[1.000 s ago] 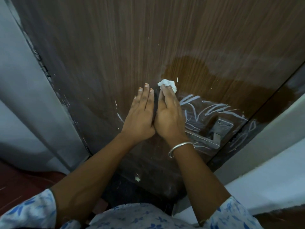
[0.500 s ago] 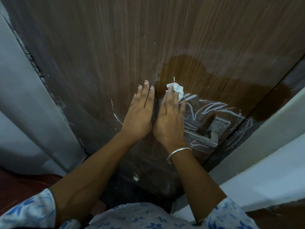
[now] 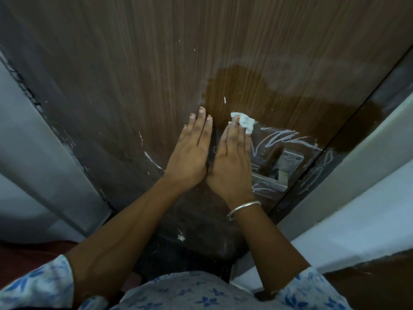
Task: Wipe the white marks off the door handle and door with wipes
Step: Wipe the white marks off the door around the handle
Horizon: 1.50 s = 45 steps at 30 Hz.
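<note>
left hand (image 3: 190, 151) is flat on the wooden door (image 3: 134, 74), fingers straight and together, holding nothing. reads as a brace so the door doesn't swing while i push. right hand (image 3: 232, 159) is also flat, fingers straight and side by side, pressing a crumpled wipe (image 3: 244, 121) onto the panel under the fingertips. it's pinned by pressure, not pinched, which gives a wider rub. wipe sits at the upper-left corner of the white scribbles (image 3: 288, 139), above the lever handle (image 3: 268, 183). the darker damp patch (image 3: 257, 90) higher up looks like cleaned area. marks round the handle and on the door edge (image 3: 321, 166) are still there, so i judge most of the job is left. bangle (image 3: 243, 208) on right wrist.
</note>
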### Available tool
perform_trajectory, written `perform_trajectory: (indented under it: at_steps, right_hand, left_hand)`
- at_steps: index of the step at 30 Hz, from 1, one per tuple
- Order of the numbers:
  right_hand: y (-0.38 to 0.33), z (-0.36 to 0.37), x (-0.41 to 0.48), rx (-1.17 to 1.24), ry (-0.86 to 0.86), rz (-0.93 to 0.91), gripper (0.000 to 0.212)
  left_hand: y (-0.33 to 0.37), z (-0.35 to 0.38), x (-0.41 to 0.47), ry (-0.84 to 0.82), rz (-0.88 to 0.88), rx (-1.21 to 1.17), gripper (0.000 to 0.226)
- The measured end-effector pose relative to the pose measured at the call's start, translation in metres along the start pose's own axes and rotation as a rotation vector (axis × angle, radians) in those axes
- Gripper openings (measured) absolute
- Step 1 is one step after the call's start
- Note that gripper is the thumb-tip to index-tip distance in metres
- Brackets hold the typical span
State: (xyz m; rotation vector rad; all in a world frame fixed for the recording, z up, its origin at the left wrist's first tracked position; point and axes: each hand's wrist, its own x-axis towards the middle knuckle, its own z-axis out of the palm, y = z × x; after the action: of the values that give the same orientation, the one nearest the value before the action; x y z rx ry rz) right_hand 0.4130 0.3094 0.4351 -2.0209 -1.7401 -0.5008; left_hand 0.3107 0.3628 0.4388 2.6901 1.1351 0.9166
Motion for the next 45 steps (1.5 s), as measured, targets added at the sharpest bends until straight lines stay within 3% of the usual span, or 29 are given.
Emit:
perform_trajectory:
  at_steps: [4,9,12,18,21,24,31,36,42,45]
  right_hand:
    - [0.009,-0.005,0.003,-0.067,-0.066,-0.13,0.089]
    - [0.029,-0.011,-0.011,-0.176,0.079,0.152,0.099]
    - [0.037,-0.014,-0.016,-0.172,0.092,0.215,0.101]
    - [0.045,-0.02,-0.014,-0.187,0.029,-0.053,0.09]
    - [0.059,-0.022,-0.023,-0.223,0.061,0.067,0.096]
    - [0.062,-0.022,-0.03,-0.176,0.112,0.216,0.105]
    - [0.08,-0.027,-0.033,-0.14,0.086,0.034,0.094]
    - [0.084,-0.031,-0.043,-0.02,0.19,0.279,0.097]
    - [0.095,-0.031,-0.046,-0.033,0.091,0.14,0.087]
    - [0.102,-0.031,-0.052,-0.019,0.16,0.235,0.088]
  left_hand:
    - [0.006,0.003,0.002,-0.019,0.02,-0.017,0.078]
    - [0.008,0.006,0.004,-0.028,0.026,0.0,0.079]
    - [0.01,0.007,0.004,-0.023,0.026,-0.016,0.076]
    - [0.025,0.006,0.006,-0.047,0.086,-0.078,0.082]
    - [0.033,0.007,0.006,-0.055,0.109,-0.112,0.08]
    - [0.04,0.009,0.008,-0.053,0.129,-0.13,0.08]
    - [0.053,0.018,0.01,-0.016,0.211,-0.148,0.073]
    - [0.062,0.027,0.011,-0.007,0.243,-0.126,0.073]
    - [0.068,0.03,0.011,0.013,0.254,-0.093,0.072]
    - [0.071,0.031,0.012,0.047,0.268,-0.108,0.067]
